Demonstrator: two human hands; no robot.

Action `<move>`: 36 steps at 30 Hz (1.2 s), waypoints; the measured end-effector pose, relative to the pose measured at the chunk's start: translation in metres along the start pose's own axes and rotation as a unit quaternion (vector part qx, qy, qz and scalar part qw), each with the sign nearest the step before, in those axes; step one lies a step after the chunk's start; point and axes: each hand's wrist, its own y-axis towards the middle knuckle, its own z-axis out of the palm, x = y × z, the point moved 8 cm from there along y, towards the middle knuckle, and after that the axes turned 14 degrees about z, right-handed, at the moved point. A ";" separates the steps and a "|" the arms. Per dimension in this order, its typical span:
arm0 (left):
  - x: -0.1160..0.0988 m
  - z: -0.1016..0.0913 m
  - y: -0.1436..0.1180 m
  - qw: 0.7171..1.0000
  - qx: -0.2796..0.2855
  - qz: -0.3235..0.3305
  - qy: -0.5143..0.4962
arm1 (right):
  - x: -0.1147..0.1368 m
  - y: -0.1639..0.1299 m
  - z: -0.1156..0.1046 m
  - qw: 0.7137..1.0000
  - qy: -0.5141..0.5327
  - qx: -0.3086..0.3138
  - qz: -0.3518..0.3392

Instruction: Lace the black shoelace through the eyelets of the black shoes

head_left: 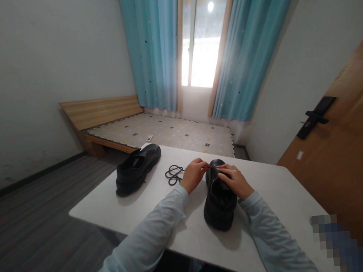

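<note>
A black shoe (pixel 219 212) rests on the white table with its toe pointing away from me. At its left side, near the lacing area, my left hand (pixel 195 174) has thumb and forefinger pinched together; whatever is between the fingertips is too small to make out. From the right, my right hand (pixel 236 180) grips the upper part of the same shoe around the tongue. Left of my left hand lies a loosely coiled black shoelace (pixel 173 176). Farther left on the table is a second black shoe (pixel 137 170), set at an angle.
The white table (pixel 112 209) spans the space before me. Behind it stands a bed (pixel 175 130) with a wooden headboard, and a small white remote-like object (pixel 149 138) lies on its mattress. Blue curtains (pixel 155 51) flank a bright window. To the right is a wooden door (pixel 349 128).
</note>
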 end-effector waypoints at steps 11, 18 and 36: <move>0.001 0.000 0.001 1.000 -0.015 -0.021 -0.017 | 0.014 0.008 -0.003 0.982 -0.163 -0.069 0.061; -0.002 0.003 -0.001 0.999 -0.015 -0.024 -0.035 | 0.025 0.006 -0.001 0.971 -0.217 -0.095 0.043; -0.018 0.002 0.001 0.998 -0.009 0.051 -0.046 | 0.020 0.003 -0.008 0.967 -0.202 -0.118 0.098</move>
